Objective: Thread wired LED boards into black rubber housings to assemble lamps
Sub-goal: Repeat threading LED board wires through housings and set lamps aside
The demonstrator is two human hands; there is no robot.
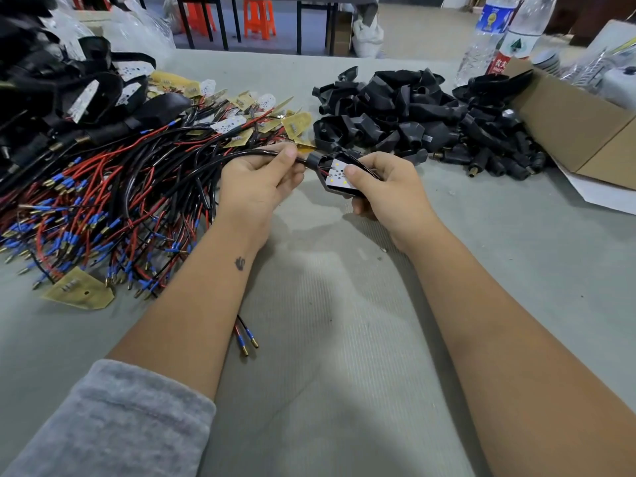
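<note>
We hold one black rubber housing (344, 173) above the grey counter (344, 339), and everything else we place from it. Our right hand (385, 191) cups the housing from beneath, its grip closed around the shell, with the thumb pressing on the white LED board (339, 175) that sits in the housing's open face. Our left hand (261, 180), just left of the housing, has its grip closed on the black wire (247, 154) where it leaves the housing's narrow neck, pinched between thumb and fingers. That wire curves away left and down from the housing, toward the big tangle of red and black wired boards (120, 187) lying on the counter. Far left of the housing and farther back lies a heap of finished lamps (69, 94). Behind the housing and to its right is the pile of empty housings (430, 111), touching an open cardboard box (568, 129). Two plastic bottles (499, 36) stand beyond that pile. Below the housing, under our left forearm, two loose wire ends (246, 337) rest on the counter.
</note>
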